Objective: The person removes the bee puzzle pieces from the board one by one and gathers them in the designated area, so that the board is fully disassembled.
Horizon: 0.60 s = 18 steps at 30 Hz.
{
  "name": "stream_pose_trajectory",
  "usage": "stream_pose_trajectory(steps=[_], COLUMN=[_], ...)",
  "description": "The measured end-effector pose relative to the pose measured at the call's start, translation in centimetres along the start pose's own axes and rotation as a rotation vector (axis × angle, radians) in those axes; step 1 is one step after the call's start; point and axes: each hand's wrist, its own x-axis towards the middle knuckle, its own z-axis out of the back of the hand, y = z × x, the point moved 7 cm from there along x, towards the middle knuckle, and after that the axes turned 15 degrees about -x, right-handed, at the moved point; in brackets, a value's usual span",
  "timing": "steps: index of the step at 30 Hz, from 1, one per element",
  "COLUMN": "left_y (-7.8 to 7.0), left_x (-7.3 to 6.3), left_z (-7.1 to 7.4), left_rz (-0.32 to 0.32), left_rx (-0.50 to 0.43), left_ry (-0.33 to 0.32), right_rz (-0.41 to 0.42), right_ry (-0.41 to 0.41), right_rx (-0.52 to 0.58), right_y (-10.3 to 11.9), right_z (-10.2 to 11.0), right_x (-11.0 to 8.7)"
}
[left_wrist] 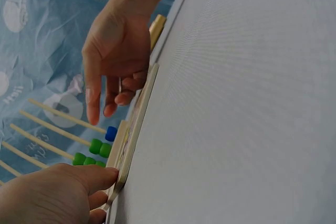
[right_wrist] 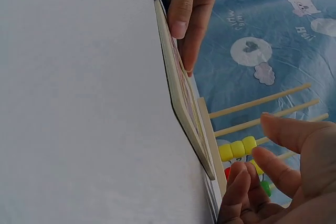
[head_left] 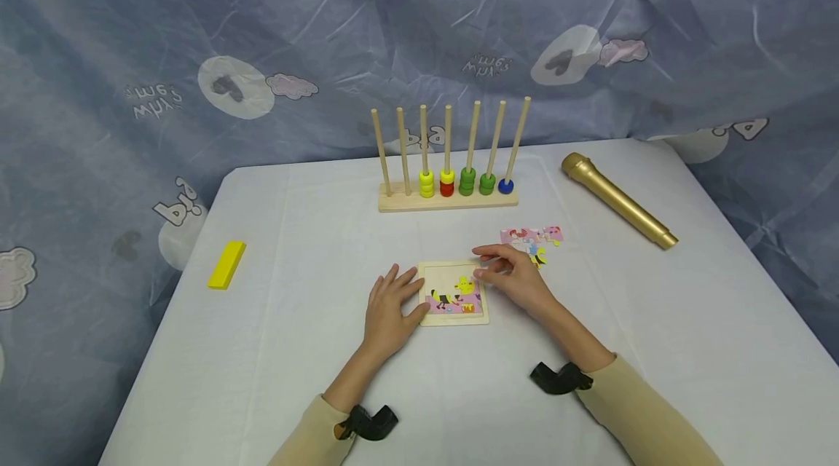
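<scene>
A square wooden puzzle board [head_left: 454, 320] lies on the table, its lower part filled with pink pieces showing a bee and a yellow piece [head_left: 465, 285] above them. My left hand [head_left: 388, 314] rests at the board's left edge, fingers spread, thumb and index fingertips on the frame. By the right edge is my right hand [head_left: 518, 282], its fingers loosely bent; in the right wrist view its thumb and fingers stand apart with nothing seen between them. Just beyond this hand lie loose puzzle pieces [head_left: 518, 234], partly covered by it.
Behind the board stands a wooden peg rack [head_left: 448, 207] with coloured beads on several of its upright rods. A gold microphone [head_left: 619, 200] lies at the back right, and a yellow block [head_left: 226, 265] near the left edge. A printed grey-blue cloth [head_left: 367, 29] hangs behind the table.
</scene>
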Motion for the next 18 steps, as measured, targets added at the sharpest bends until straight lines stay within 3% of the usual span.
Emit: stream_pose_trajectory(steps=[18], left_y=[-0.1], left_x=[-0.04], left_z=[0.08], left_rz=[-0.008], left_rx=[-0.002], left_ry=[-0.007], right_rz=[0.004], right_ry=[0.029], right_rx=[-0.088], right_y=[-0.82], right_z=[-1.02], right_x=[0.09])
